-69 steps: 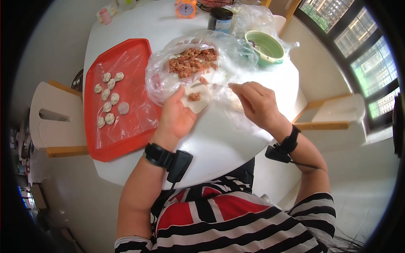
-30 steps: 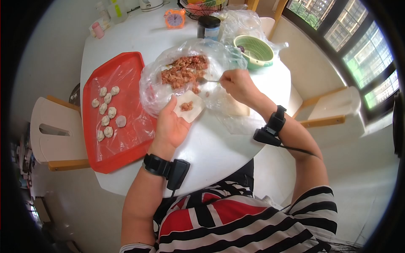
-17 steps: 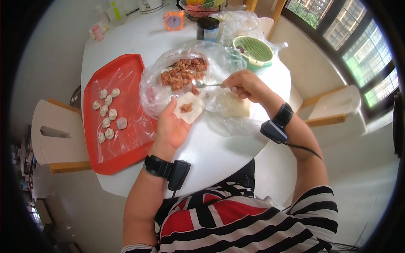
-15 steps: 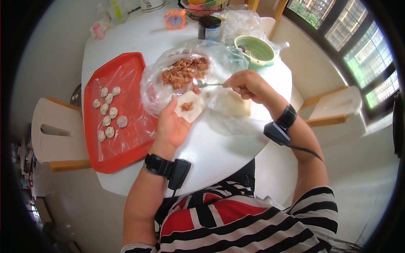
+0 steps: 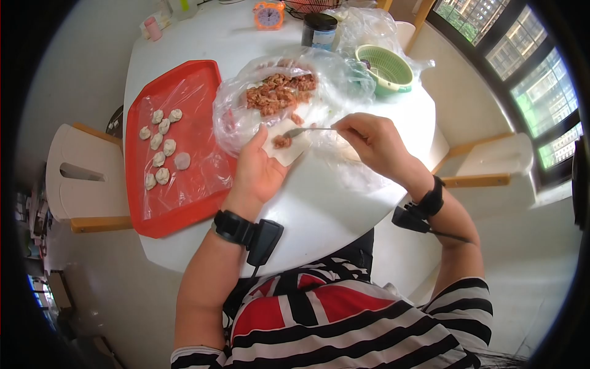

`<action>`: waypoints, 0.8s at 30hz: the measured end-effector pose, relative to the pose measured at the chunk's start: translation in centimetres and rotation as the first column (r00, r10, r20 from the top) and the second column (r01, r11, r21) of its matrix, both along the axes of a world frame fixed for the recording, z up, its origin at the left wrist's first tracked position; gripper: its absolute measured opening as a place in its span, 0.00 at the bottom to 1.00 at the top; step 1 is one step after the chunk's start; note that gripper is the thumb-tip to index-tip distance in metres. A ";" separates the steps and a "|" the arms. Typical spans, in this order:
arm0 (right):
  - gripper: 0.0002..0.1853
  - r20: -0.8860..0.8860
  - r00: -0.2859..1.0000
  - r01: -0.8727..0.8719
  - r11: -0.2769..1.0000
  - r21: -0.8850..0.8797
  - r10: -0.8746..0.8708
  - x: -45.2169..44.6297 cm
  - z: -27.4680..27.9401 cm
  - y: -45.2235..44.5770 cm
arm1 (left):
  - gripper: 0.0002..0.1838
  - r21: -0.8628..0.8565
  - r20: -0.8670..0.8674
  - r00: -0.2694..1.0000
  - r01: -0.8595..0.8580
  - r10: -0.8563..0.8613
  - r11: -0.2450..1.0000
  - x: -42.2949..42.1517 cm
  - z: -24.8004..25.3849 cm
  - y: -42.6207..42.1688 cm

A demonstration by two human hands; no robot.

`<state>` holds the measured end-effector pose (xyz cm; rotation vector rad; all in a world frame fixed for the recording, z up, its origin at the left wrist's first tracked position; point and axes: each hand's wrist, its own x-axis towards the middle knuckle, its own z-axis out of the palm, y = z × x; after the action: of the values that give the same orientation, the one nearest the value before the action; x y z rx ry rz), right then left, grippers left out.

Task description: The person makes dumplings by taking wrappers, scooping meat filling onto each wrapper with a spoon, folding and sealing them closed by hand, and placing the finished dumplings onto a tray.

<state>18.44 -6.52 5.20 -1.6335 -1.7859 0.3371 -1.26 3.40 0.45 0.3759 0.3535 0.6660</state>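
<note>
My left hand (image 5: 261, 175) holds a square wonton wrapper (image 5: 298, 147) on its palm and fingers. A small lump of minced meat (image 5: 281, 142) lies on the wrapper. My right hand (image 5: 376, 142) pinches the handle of a slim metal spoon (image 5: 313, 129), whose tip touches the meat on the wrapper. Behind my left hand, more minced meat filling (image 5: 270, 98) sits in an opened clear plastic bag (image 5: 228, 117). Several folded wontons (image 5: 169, 147) rest on a plastic sheet in the red tray (image 5: 144, 212) to the left.
A green colander (image 5: 393, 67), a dark-lidded jar (image 5: 319, 31) and an orange alarm clock (image 5: 268, 15) stand at the back of the white table (image 5: 295, 227). Pale chairs (image 5: 83, 175) flank the table. Cables hang from the black devices on both my wrists.
My right hand has brought the spoon from the edge of the filling down onto the meat on the wrapper. The view has shifted slightly, moving the table items up and right.
</note>
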 end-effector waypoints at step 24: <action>0.05 0.409 0.879 0.179 0.964 0.196 -0.246 3.6 -3.5 5.3 | 0.26 -0.047 -0.057 0.998 -0.026 0.024 0.999 0.0 0.2 -0.1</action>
<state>22.02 -1.26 1.73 -1.8732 -1.8592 -0.2827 -1.23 3.34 0.61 0.3456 0.4281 0.6712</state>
